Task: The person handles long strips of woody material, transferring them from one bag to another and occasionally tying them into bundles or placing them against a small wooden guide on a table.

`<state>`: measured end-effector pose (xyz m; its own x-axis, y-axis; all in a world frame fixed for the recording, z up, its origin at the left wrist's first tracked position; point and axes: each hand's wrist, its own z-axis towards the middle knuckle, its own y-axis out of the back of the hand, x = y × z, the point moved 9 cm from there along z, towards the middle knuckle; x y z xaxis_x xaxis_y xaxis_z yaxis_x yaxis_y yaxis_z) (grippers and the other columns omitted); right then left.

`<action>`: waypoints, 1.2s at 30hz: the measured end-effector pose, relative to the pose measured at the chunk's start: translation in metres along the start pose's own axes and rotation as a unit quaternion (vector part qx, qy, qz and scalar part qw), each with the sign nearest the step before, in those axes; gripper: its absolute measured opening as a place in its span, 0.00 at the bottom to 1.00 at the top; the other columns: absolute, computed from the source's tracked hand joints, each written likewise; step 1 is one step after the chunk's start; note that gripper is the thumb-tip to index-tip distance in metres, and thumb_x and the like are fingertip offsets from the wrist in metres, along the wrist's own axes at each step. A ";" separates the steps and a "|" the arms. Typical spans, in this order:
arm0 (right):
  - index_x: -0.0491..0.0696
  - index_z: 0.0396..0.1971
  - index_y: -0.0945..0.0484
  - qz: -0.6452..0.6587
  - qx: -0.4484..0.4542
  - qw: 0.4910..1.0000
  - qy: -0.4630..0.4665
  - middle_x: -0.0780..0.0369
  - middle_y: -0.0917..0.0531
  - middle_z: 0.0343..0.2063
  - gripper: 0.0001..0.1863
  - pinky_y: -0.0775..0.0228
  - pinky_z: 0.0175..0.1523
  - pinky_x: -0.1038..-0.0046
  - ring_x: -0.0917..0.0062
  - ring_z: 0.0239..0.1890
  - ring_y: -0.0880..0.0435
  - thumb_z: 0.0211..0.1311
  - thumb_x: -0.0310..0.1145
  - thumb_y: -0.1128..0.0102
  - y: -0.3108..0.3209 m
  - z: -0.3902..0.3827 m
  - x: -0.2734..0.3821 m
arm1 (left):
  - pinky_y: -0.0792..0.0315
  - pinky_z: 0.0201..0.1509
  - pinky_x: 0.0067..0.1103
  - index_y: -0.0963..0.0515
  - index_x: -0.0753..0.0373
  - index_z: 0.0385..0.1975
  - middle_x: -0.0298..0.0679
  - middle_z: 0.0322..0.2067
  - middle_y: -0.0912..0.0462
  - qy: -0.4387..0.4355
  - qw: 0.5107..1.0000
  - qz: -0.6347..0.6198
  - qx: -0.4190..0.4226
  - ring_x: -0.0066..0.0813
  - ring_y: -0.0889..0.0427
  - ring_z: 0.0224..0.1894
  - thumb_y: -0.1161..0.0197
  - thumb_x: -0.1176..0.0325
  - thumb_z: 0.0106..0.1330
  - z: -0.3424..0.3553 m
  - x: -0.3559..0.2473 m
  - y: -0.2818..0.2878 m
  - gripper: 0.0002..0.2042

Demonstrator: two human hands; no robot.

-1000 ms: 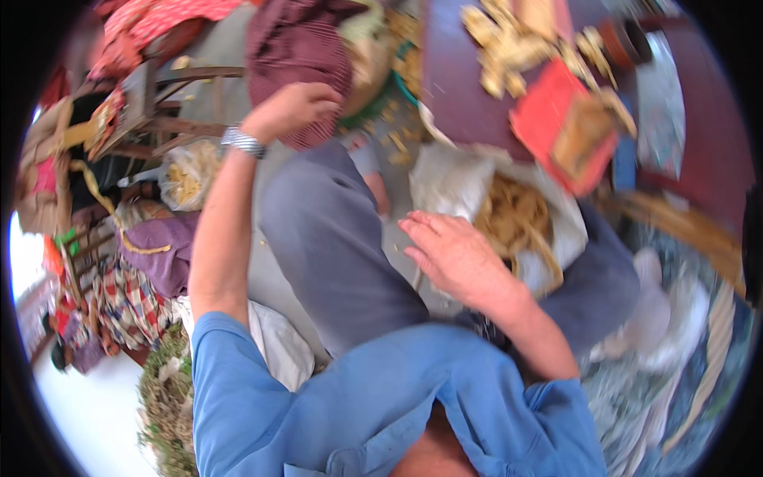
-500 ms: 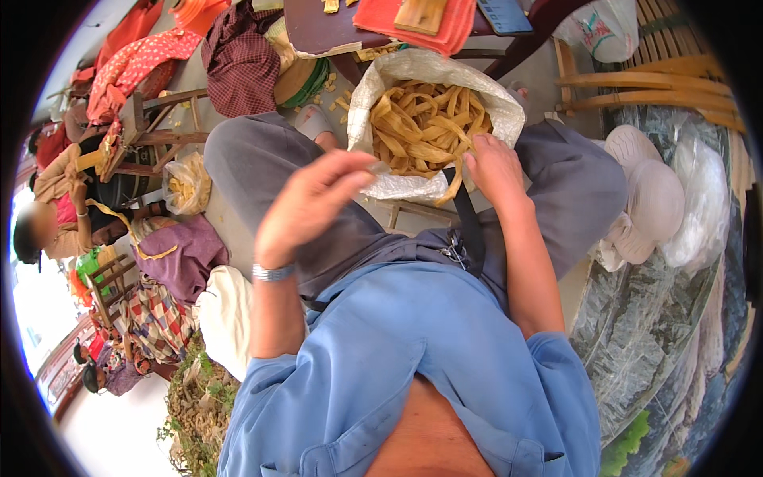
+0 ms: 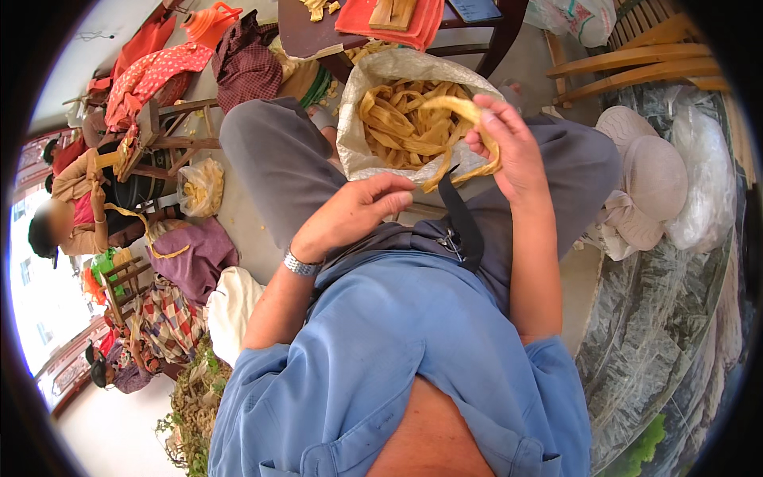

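A white woven sack (image 3: 348, 141) stands between my knees, filled with a tangle of flat yellow-brown strips (image 3: 393, 119). Over its right side, my right hand (image 3: 517, 155) pinches one strip (image 3: 447, 105) between thumb and fingers. The strip's pale end points left above the pile, and its length loops down below the hand and over the near rim. My left hand (image 3: 350, 213) is beside the near left rim, thumb and fingers drawn close together; whatever is between them is too small to make out. A dark strap (image 3: 463, 219) rises from my waist toward the sack.
Beyond the sack stands a dark red table (image 3: 306, 32) bearing a red cloth (image 3: 433, 28), a wooden block (image 3: 392, 12) and a phone (image 3: 475, 8). Pale hats (image 3: 656, 179) lie on the right. At left, a seated person (image 3: 87, 195) holds a strip near a wooden stool (image 3: 171, 139).
My right hand has risen from the sack rim, lifting the strip's end above the pile. My left hand has come down and to the right, closer to the near rim.
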<state>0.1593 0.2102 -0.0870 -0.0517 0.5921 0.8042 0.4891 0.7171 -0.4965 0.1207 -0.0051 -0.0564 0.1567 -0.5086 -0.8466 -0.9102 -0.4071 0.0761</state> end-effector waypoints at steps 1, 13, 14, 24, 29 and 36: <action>0.46 0.54 0.23 0.039 0.036 0.998 0.036 0.64 0.18 0.35 0.13 0.27 0.40 0.79 0.81 0.34 0.18 0.75 0.31 0.47 -0.010 -0.009 0.017 | 0.27 0.56 0.20 0.25 0.65 0.58 0.33 0.43 0.16 0.005 0.998 -0.055 -0.004 0.19 0.21 0.47 0.43 0.62 0.76 0.002 0.002 0.002 0.17; 0.44 0.57 0.27 0.160 0.083 0.983 0.038 0.60 0.18 0.42 0.15 0.25 0.32 0.80 0.74 0.40 0.13 0.74 0.30 0.47 -0.089 -0.020 0.056 | 0.26 0.45 0.22 0.27 0.66 0.53 0.33 0.35 0.21 -0.085 0.987 -0.087 0.102 0.22 0.21 0.40 0.39 0.55 0.74 -0.006 -0.070 -0.035 0.20; 0.44 0.55 0.26 0.136 0.082 0.986 0.054 0.61 0.18 0.42 0.14 0.24 0.34 0.80 0.75 0.41 0.13 0.74 0.32 0.46 -0.087 -0.015 0.053 | 0.31 0.34 0.18 0.26 0.64 0.44 0.27 0.26 0.28 -0.036 0.980 -0.138 0.140 0.15 0.28 0.31 0.43 0.54 0.76 -0.008 -0.069 -0.043 0.16; 0.50 0.67 0.32 -0.475 0.228 0.838 0.142 0.55 0.29 0.62 0.33 0.38 0.68 0.69 0.65 0.66 0.30 0.57 0.18 0.52 -0.068 -0.009 -0.039 | 0.22 0.37 0.34 0.21 0.64 0.40 0.39 0.33 0.15 -0.388 0.868 -0.037 0.307 0.38 0.15 0.33 0.37 0.60 0.72 -0.142 -0.154 0.008 0.12; 0.45 0.63 0.29 -0.382 0.480 0.782 -0.111 0.55 0.21 0.54 0.26 0.36 0.67 0.69 0.68 0.60 0.23 0.64 0.26 0.48 -0.126 -0.056 -0.110 | 0.26 0.41 0.28 0.25 0.60 0.27 0.35 0.22 0.23 -0.480 0.864 -0.087 0.126 0.28 0.22 0.26 0.44 0.60 0.71 -0.223 -0.165 0.128 0.12; 0.44 0.46 0.21 -0.358 0.345 0.867 -0.035 0.61 0.15 0.34 0.14 0.27 0.47 0.69 0.68 0.40 0.16 0.66 0.35 0.41 -0.098 -0.038 -0.052 | 0.24 0.46 0.22 0.34 0.58 0.14 0.30 0.07 0.37 -0.592 0.698 -0.309 -0.259 0.19 0.29 0.13 0.58 0.69 0.71 -0.365 -0.121 0.363 0.18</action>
<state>0.1476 0.0954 -0.0680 -0.1915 -0.0920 0.9772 -0.3272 0.9446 0.0248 -0.0888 -0.3680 0.2658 -0.2479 0.7447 -0.6197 -0.5007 -0.6461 -0.5761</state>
